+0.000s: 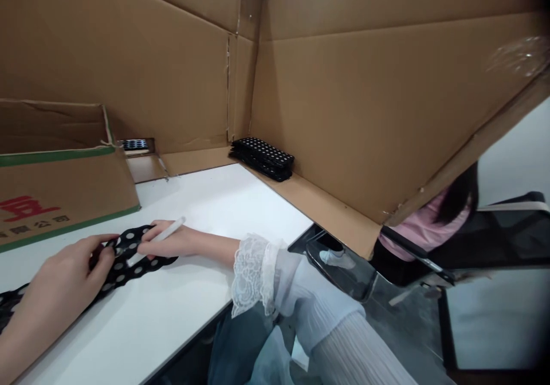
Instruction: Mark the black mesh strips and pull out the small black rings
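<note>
A long black strip of fabric with white dots (pixel 129 239) lies across the white tabletop (pixel 206 193) at the left. My left hand (pixel 71 276) pinches the strip between thumb and fingers. To its right, my right hand (pixel 172 240) is closed around a slim white pen-like tool (pixel 169 230). The tool's lower tip rests against the dotted fabric, and the fingers of that hand also touch the strip. Part of the strip is hidden under my left hand and wrist.
A cardboard box with green edges (pixel 64 196) stands at the left. A folded black dotted stack (pixel 263 157) sits in the cardboard corner. Tall cardboard walls (pixel 344 98) surround the table. A person in pink (pixel 429 227) is beyond, at the right.
</note>
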Tool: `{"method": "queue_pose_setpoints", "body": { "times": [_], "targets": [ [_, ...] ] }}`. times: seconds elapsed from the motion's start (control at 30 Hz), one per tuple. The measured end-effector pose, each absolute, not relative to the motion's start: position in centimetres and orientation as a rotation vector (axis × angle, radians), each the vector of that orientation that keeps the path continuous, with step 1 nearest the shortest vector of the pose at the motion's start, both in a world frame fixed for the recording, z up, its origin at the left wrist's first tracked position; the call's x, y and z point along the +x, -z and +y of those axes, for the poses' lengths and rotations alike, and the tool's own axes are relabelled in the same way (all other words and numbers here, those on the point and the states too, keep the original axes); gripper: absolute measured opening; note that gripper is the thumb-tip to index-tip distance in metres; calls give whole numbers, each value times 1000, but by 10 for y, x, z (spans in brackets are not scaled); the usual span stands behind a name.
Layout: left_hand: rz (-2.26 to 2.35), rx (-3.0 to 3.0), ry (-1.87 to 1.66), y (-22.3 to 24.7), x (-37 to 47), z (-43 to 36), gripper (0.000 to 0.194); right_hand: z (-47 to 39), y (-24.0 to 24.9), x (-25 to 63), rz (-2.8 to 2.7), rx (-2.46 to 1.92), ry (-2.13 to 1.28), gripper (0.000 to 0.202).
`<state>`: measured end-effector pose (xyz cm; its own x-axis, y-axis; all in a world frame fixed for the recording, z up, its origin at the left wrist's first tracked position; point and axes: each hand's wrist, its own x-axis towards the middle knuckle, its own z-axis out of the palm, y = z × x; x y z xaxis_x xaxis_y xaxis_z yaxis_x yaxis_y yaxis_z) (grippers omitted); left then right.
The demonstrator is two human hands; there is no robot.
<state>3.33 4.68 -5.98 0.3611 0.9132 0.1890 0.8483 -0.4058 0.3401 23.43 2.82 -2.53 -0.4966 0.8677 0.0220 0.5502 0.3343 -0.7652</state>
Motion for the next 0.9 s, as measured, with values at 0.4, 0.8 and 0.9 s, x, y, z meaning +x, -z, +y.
{"method": "queue_pose_setpoints", "body": {
  "times": [0.4,0.8,0.9],
  "targets": [
    [1625,2075,-744,24,75,12,28,34,23,257,-2083,-1203,-974,24],
    [1367,1843,-892,35,68,15,26,29,28,262,-1963,-1140,-1113,21],
    [1415,1922,-898,35,69,13,24,26,26,258,-1986,-1182,-1049,22]
  ]
}}
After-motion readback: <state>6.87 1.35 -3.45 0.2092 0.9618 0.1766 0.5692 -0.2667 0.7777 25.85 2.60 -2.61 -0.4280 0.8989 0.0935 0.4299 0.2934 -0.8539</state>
